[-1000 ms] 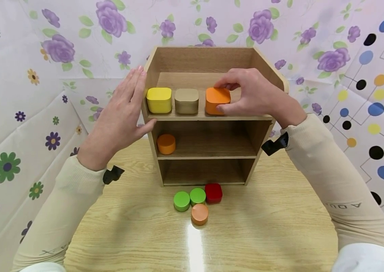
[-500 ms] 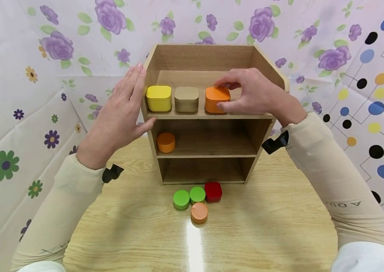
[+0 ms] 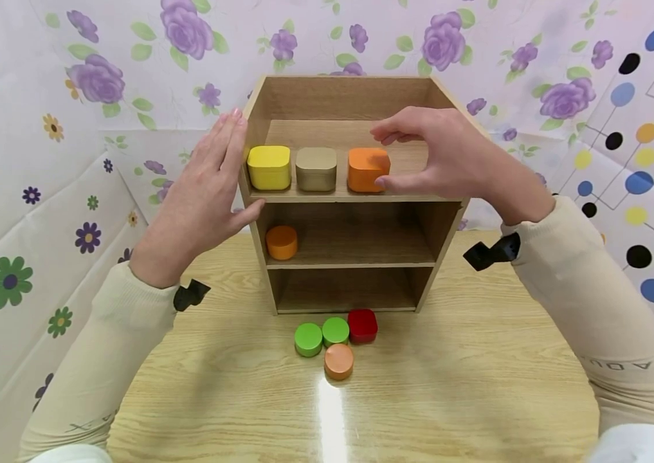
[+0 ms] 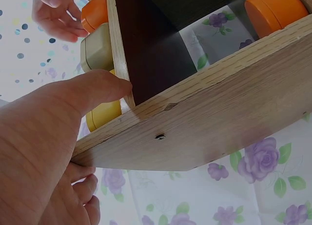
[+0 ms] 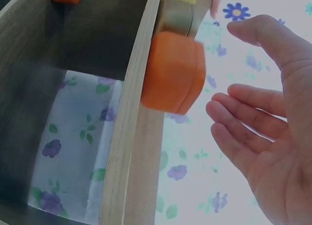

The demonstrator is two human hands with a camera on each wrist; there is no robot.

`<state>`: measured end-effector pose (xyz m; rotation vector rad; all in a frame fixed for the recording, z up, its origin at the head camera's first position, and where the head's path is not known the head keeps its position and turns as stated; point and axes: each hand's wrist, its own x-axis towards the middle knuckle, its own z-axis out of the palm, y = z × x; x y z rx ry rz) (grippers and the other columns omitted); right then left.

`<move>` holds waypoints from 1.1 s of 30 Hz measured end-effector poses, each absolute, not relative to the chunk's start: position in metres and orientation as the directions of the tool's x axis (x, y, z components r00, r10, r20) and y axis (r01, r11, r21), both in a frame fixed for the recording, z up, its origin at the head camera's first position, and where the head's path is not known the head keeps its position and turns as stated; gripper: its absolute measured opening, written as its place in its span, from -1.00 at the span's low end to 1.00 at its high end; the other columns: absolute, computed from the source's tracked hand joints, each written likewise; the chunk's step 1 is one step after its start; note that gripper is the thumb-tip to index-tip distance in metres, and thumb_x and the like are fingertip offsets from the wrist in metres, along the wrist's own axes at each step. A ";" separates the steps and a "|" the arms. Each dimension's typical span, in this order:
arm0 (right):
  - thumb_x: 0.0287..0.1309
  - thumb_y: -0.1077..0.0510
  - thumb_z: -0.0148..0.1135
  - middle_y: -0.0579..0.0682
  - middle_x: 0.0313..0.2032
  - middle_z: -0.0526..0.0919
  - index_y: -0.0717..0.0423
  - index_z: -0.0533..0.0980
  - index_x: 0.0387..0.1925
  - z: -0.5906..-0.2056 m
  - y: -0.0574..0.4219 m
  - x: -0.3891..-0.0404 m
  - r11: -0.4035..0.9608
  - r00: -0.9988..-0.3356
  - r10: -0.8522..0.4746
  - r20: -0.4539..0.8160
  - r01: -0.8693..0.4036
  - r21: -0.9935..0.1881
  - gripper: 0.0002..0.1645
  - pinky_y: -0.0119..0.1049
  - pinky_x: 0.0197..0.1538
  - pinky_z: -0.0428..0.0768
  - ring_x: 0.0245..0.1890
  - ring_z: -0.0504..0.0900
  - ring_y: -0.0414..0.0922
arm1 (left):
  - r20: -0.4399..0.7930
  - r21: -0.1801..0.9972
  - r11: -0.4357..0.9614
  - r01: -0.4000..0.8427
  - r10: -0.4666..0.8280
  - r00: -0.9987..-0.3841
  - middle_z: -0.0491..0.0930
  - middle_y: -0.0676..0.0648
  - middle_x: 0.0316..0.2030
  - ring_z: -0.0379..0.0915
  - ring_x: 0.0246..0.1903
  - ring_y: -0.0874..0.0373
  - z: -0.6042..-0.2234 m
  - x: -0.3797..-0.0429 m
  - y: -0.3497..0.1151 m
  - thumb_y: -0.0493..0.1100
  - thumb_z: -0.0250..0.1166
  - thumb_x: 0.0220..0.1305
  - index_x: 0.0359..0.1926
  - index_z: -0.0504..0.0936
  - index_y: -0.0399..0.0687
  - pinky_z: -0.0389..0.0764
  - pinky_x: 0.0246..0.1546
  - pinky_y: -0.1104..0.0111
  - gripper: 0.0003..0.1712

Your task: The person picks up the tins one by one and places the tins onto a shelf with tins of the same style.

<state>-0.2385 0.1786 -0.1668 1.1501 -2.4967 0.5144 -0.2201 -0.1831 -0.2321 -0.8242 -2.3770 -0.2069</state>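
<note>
A small wooden shelf unit [image 3: 350, 265] stands on the table. On its top level sit a yellow rounded box [image 3: 269, 168], a khaki rounded box [image 3: 316, 170] and an orange rounded-square box [image 3: 368, 170], in a row. My left hand [image 3: 196, 193] rests against the unit's left side, fingers straight along the outer panel, thumb [image 4: 105, 88] at the front edge. My right hand [image 3: 448, 151] is just right of the orange box with thumb and fingers spread. In the right wrist view, a gap shows between that hand [image 5: 273, 108] and the orange box [image 5: 173, 72].
A round orange container [image 3: 281, 242] sits at the left of the middle level. Before the unit, on the wooden table [image 3: 448, 373], lie two round green containers [image 3: 308, 339], a red square one [image 3: 363, 326] and a round copper-coloured one [image 3: 339, 361]. Flowered cloth [image 3: 188, 83] surrounds the table.
My right hand has let go of the orange box and moved a little to the right, its fingers spreading apart. The box stays on the top level. My left hand stays at the side panel.
</note>
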 end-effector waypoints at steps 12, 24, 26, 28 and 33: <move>0.03 0.11 0.64 0.05 0.02 0.79 0.16 0.66 0.18 -0.185 0.182 -0.208 0.471 -0.450 -0.732 0.511 -0.877 -0.099 -0.35 0.04 0.19 0.69 0.10 0.74 0.02 | 0.598 -0.045 0.792 0.608 0.509 -0.619 -0.11 -0.33 0.69 -0.19 0.70 -0.22 -0.232 -0.221 -0.183 -0.15 0.52 0.23 0.67 -0.14 -0.37 -0.14 0.75 0.07 0.26; 0.07 -0.02 0.62 0.02 0.12 0.76 0.09 0.64 0.19 -0.231 0.180 -0.202 0.496 -0.507 -0.790 0.346 -0.859 -0.128 -0.34 0.03 0.19 0.71 0.11 0.73 -0.01 | 0.614 -0.053 0.780 0.624 0.518 -0.596 -0.10 -0.34 0.69 -0.20 0.70 -0.21 -0.233 -0.222 -0.185 -0.14 0.54 0.23 0.66 -0.13 -0.37 -0.15 0.75 0.07 0.27; 0.10 -0.03 0.60 0.02 0.13 0.75 0.10 0.63 0.20 -0.240 0.180 -0.203 0.508 -0.530 -0.791 0.305 -0.847 -0.155 -0.35 0.02 0.21 0.71 0.12 0.73 -0.01 | 0.613 -0.051 0.779 0.624 0.518 -0.597 -0.11 -0.33 0.69 -0.20 0.70 -0.21 -0.233 -0.221 -0.184 -0.14 0.54 0.23 0.67 -0.13 -0.37 -0.15 0.75 0.07 0.27; 0.14 -0.03 0.58 0.01 0.15 0.73 0.12 0.62 0.21 -0.248 0.179 -0.204 0.521 -0.553 -0.791 0.262 -0.833 -0.186 -0.35 0.01 0.23 0.70 0.13 0.72 -0.02 | 0.609 -0.047 0.782 0.622 0.515 -0.602 -0.11 -0.33 0.69 -0.21 0.70 -0.20 -0.233 -0.221 -0.184 -0.14 0.54 0.23 0.67 -0.13 -0.37 -0.15 0.75 0.07 0.27; 0.16 -0.05 0.56 0.06 0.19 0.71 0.17 0.60 0.25 -0.271 0.177 -0.205 0.538 -0.578 -0.797 0.179 -0.812 -0.227 -0.32 0.01 0.23 0.72 0.15 0.72 0.02 | 0.604 -0.046 0.789 0.612 0.510 -0.612 -0.12 -0.32 0.69 -0.21 0.70 -0.20 -0.233 -0.221 -0.185 -0.13 0.54 0.24 0.67 -0.14 -0.36 -0.16 0.75 0.08 0.27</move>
